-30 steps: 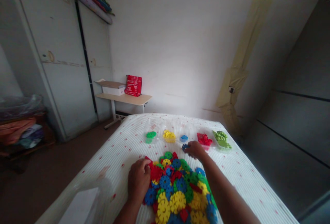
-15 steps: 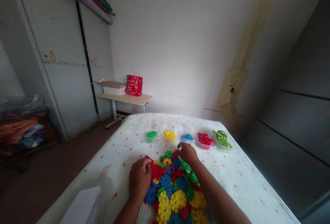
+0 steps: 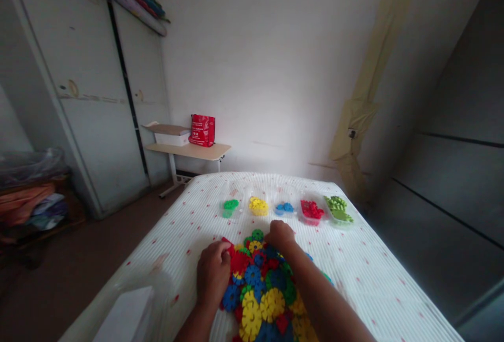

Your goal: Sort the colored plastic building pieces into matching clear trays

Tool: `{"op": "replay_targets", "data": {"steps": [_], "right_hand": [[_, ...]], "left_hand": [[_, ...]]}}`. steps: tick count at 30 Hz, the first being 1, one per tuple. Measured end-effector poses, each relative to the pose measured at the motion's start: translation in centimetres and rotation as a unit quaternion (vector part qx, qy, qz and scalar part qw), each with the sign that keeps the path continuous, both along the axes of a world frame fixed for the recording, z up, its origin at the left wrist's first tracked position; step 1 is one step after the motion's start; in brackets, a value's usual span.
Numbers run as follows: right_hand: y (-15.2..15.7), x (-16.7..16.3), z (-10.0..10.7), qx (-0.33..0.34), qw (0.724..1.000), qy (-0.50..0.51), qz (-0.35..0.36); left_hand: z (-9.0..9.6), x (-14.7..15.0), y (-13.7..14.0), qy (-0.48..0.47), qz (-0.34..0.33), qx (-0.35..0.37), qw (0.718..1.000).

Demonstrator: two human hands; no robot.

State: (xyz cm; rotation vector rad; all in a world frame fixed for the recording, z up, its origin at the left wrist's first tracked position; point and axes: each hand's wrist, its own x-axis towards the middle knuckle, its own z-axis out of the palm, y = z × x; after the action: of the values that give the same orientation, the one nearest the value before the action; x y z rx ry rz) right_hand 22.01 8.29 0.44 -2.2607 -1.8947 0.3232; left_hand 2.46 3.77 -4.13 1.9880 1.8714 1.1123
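Note:
A heap of plastic notched disc pieces (image 3: 271, 302) in red, yellow, blue and green lies on the bed-like surface before me. At its left edge my left hand (image 3: 214, 268) is closed, thumb and finger on a red piece (image 3: 227, 242). My right hand (image 3: 280, 235) bends down onto the far right edge of the heap. Its fingers are curled, and their tips are hidden among the pieces. Beyond it stand clear tubs with green pieces (image 3: 230, 205), yellow pieces (image 3: 258, 204), blue pieces (image 3: 284, 208), red pieces (image 3: 311, 209) and light green pieces (image 3: 337, 209).
The surface wears a white ribbed cover (image 3: 177, 237) with red spots. A white box (image 3: 126, 313) in a clear container is at the near left. Behind stands a small table (image 3: 189, 151) with a red bag (image 3: 202, 130) and a carton (image 3: 171, 137).
My right hand has moved slightly left and down onto the heap, its fingers curling in. The left hand stays where it was. The view has shifted a little.

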Motion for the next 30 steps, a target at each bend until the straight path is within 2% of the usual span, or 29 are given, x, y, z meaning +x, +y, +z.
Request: {"op": "replay_targets", "data": {"steps": [9,15,19,24,30], "right_hand": [[0.1,2.1,-0.6,0.012,0.995,0.096,-0.009],[-0.7,4.1,-1.0,-0.004,0.975,0.222,-0.012],[-1.3,5.0,-0.9,0.002,0.966,0.259,-0.006],[-1.1,4.8,-0.6,0.009,0.975,0.220,0.025],[-1.4,3.1,0.0,0.012,0.991,0.074,0.110]], "left_hand": [[-0.1,-0.1,0.1,0.003,-0.004,0.004,1.000],[0.0,-0.1,0.0,0.007,-0.003,0.001,1.000],[0.0,-0.1,0.0,0.008,-0.006,0.002,1.000],[-0.1,-0.1,0.1,0.009,-0.004,0.000,1.000],[0.0,-0.1,0.0,0.008,-0.004,0.001,1.000]]}}
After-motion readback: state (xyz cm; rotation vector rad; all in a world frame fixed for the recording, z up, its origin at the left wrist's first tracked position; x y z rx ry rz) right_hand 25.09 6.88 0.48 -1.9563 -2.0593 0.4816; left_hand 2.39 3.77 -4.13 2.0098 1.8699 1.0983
